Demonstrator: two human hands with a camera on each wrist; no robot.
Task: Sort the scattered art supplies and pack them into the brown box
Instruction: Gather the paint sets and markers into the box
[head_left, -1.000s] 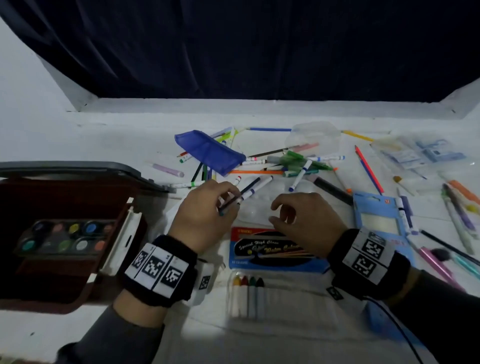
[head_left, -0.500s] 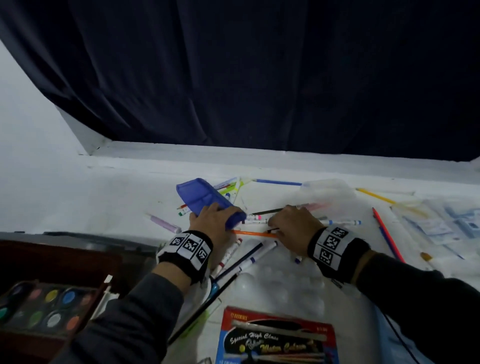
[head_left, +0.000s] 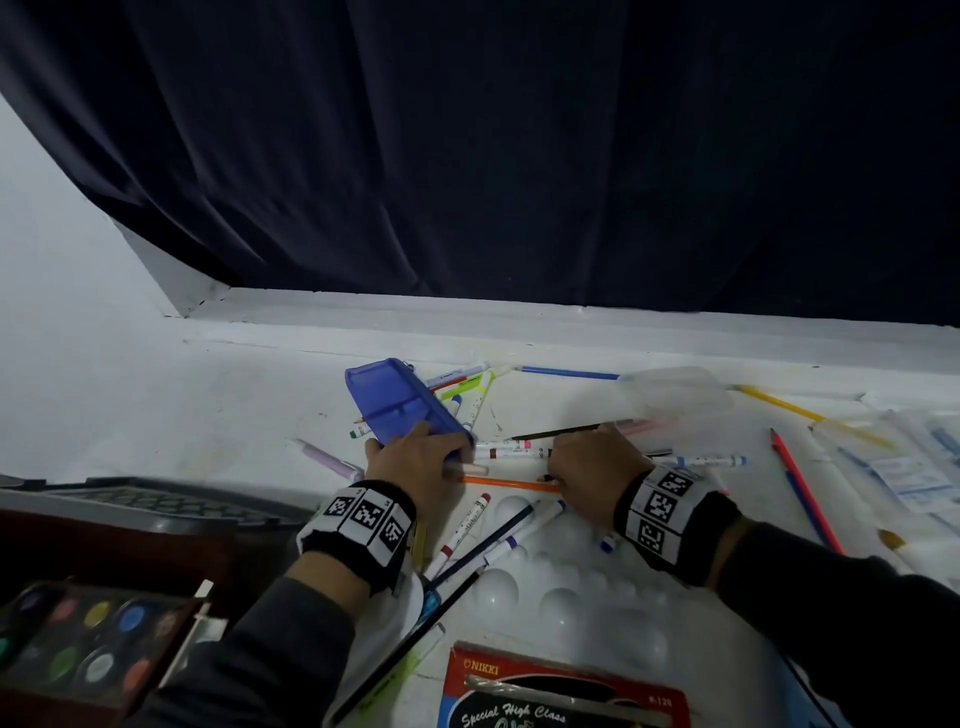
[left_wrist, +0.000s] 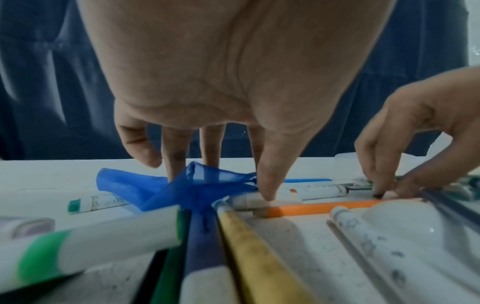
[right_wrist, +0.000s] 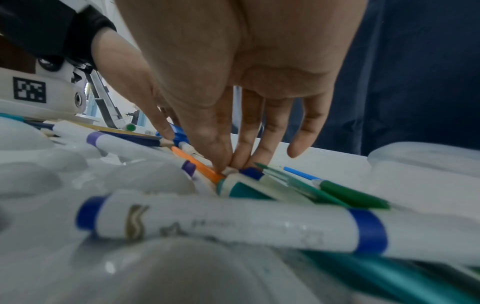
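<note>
The left hand reached down among the scattered markers on the table, its thumb tip pressing a white marker and its fingers straight, touching the blue plastic tray just beyond them; its grip was not clamped on anything. The tray looked empty and sat tilted over several pens. Just right of it, the right hand had thumb and fingertips together, pinching at the end of the orange pen that lay between both hands. Left of and nearer than the left hand stood the brown box, open, holding a paint palette with round colour pans. Nearer than both hands lay a white mixing tray.
</note>
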